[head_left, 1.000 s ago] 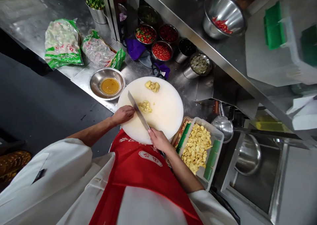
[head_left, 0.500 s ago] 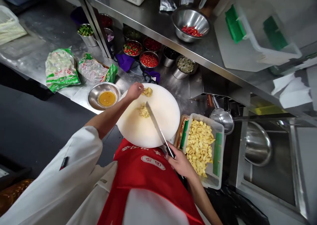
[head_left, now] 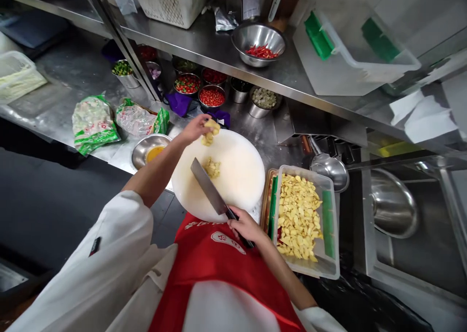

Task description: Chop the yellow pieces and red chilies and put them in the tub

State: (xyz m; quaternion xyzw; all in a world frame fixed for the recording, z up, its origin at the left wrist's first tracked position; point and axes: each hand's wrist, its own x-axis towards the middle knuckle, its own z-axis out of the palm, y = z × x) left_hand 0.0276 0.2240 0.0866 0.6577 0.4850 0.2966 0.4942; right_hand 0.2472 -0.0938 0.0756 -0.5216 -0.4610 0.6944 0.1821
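My left hand point(head_left: 194, 129) grips a knobby piece of peeled ginger point(head_left: 210, 130) at the far left part of a round white cutting board point(head_left: 241, 164). In my right hand point(head_left: 247, 226) is the black handle of a kitchen knife point(head_left: 207, 185). Its broad blade slants up and left across the near left part of the board. Just beyond the blade lies a small heap of cut pale yellow pieces point(head_left: 212, 168). To the right of the board, a clear plastic box point(head_left: 330, 268) holds many yellow slices point(head_left: 299, 215).
A steel bowl point(head_left: 140, 152) of orange-yellow liquid stands left of the board. Behind are green-and-white plastic bags point(head_left: 94, 122) and steel pots of chopped peppers point(head_left: 212, 97). Overhead runs a steel shelf point(head_left: 204, 54) with a bowl of red chillies point(head_left: 260, 45). A sink point(head_left: 430, 244) lies right.
My left hand has lifted and turned the ginger. The knife has moved left, its blade now left of the heap and showing more of its flat side. The view has shifted slightly.
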